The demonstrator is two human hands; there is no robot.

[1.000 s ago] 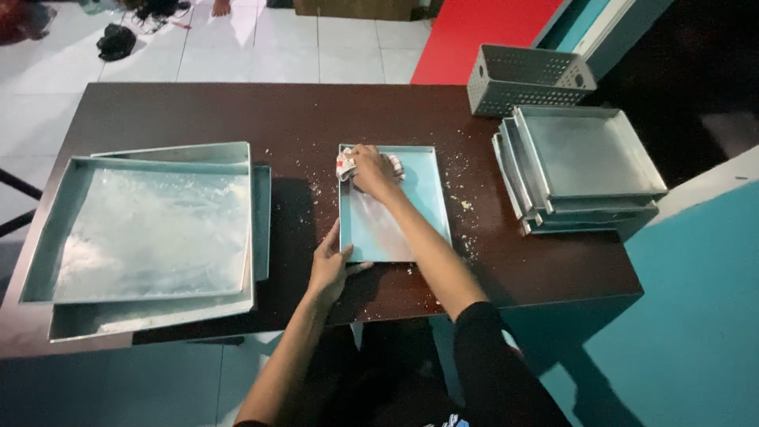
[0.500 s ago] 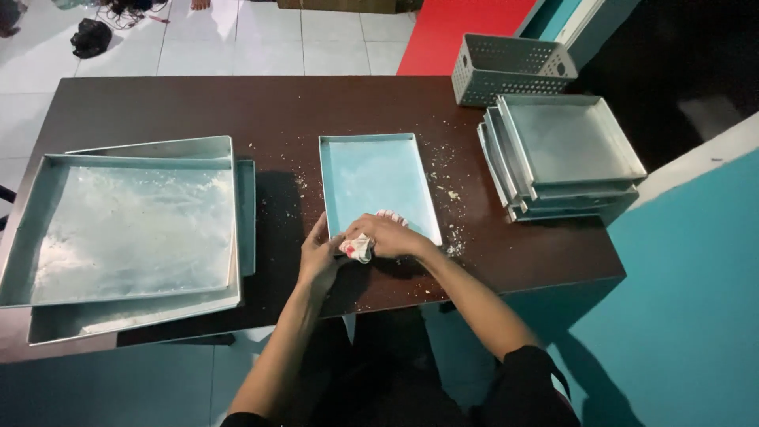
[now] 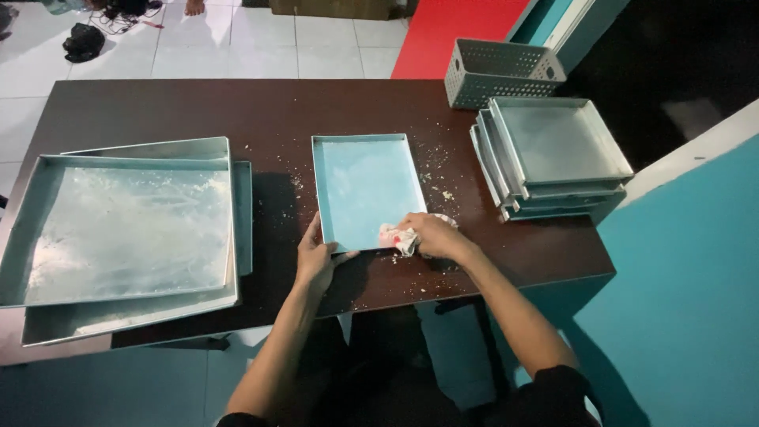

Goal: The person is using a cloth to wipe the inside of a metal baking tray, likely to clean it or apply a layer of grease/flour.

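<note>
Your right hand point(image 3: 431, 235) is closed around a crumpled cloth point(image 3: 398, 237), pressed at the near right corner of the small tray point(image 3: 364, 186). Your left hand point(image 3: 315, 261), fingers curled, grips the tray's near left corner. Tray mid-counter point(image 3: 356, 107), crumbs around; big trays point(image 3: 126, 229) left, stacked trays point(image 3: 553, 154) and a perforated basket point(image 3: 498, 71) right.
</note>
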